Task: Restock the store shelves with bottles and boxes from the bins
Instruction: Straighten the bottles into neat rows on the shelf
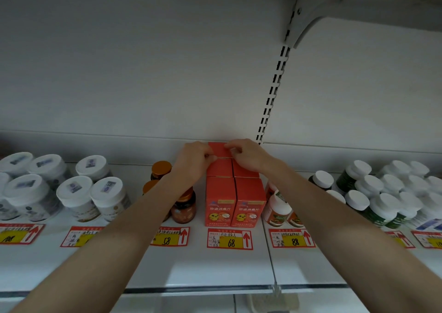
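- The rear red box [218, 150] sits at the very back of the shelf [198, 272], close against the back wall, at the end of the block of red boxes; both my hands are on it.
- My left hand [195, 157] has its fingers curled narrow on the box's left top edge, and my right hand [246, 157] pinches the right top edge the same way. I judge I am squaring it into line, not lifting it.
- In front of it stand two more rows: the middle pair of boxes [233, 169], of which I see only the tops, and the front pair [235, 201] with their printed faces turned out, just behind the price tag marked 68 [230, 239].
- So this product looks close to done: two columns, several deep, reaching from the front to the wall. Whether a second box stands beside the rear one I cannot tell; my right hand covers that spot.
- To the left, touching distance from the block, stand the amber jars with gold lids [183, 205], only a few of them, so that lane may want more.
- Further left the white-lidded tubs [76, 193] look well filled, and to the right the white-capped green bottles [382, 193] are crowded thick.
- No bin is in view, so I cannot say how much stock is left to put out.
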A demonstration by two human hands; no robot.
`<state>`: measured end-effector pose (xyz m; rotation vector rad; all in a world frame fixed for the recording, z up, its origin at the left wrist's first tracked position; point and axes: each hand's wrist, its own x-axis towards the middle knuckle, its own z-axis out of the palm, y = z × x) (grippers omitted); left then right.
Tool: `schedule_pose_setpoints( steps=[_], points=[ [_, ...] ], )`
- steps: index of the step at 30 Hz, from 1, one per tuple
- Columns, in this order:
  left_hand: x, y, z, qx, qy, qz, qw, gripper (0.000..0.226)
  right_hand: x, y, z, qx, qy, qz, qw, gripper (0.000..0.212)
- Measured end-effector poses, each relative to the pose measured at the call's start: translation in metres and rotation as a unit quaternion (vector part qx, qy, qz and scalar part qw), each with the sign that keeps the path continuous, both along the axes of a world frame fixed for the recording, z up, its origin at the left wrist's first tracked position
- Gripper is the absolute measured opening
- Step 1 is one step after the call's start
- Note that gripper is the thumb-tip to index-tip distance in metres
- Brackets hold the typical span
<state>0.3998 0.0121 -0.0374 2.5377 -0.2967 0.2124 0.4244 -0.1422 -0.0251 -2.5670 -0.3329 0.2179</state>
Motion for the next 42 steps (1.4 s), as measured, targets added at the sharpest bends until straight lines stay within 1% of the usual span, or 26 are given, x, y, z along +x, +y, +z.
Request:
schedule_pose_setpoints(
  steps=[4,8,11,14,17,20,23,25,29,34,37,39,42],
  points=[
    [-0.002,-0.001,0.002,0.03,-0.026,-0.009,0.999,0.027,-0.005,-0.003,0.005,-0.007,-0.031,-0.006,0.999,0.036],
    [-0.024,-0.007,0.013,0.097,-0.104,-0.03,0.989,0.028,-0.008,-0.023,0.013,-0.035,-0.077,-0.039,0.996,0.035],
    [-0.052,-0.019,0.021,0.105,-0.149,-0.073,0.98,0.031,-0.013,-0.044,0.022,-0.034,-0.09,-0.071,0.993,0.034],
    [-0.079,-0.031,0.022,0.088,-0.174,-0.122,0.973,0.033,-0.026,-0.065,0.034,-0.041,-0.114,-0.087,0.989,0.033],
    [-0.099,-0.044,0.022,0.089,-0.149,-0.16,0.972,0.033,-0.039,-0.086,0.041,-0.044,-0.131,-0.098,0.986,0.032],
    [-0.107,-0.062,0.022,0.109,-0.119,-0.175,0.971,0.032,-0.053,-0.106,0.046,-0.047,-0.138,-0.11,0.983,0.031],
    [-0.108,-0.08,0.019,0.129,-0.098,-0.182,0.97,0.028,-0.067,-0.126,0.048,-0.05,-0.13,-0.111,0.984,0.03],
    [-0.104,-0.091,0.018,0.139,-0.085,-0.188,0.969,0.03,-0.074,-0.14,0.047,-0.052,-0.116,-0.104,0.986,0.027],
    [-0.096,-0.113,0.016,0.187,-0.073,-0.178,0.963,0.037,-0.087,-0.154,0.047,-0.08,-0.056,-0.048,0.994,0.026],
    [-0.089,-0.131,0.013,0.261,-0.061,-0.138,0.954,0.044,-0.096,-0.152,0.045,-0.184,-0.004,0.045,0.982,0.052],
    [-0.086,-0.135,0.011,0.296,-0.049,-0.119,0.946,0.047,-0.096,-0.15,0.037,-0.208,0.011,0.079,0.975,0.062],
    [-0.084,-0.137,0.007,0.311,-0.039,-0.111,0.943,0.045,-0.095,-0.149,0.031,-0.217,0.003,0.101,0.971,0.062],
    [-0.082,-0.14,0.004,0.321,-0.034,-0.104,0.941,0.034,-0.095,-0.148,0.025,-0.223,-0.033,0.124,0.966,0.05]
  ],
)
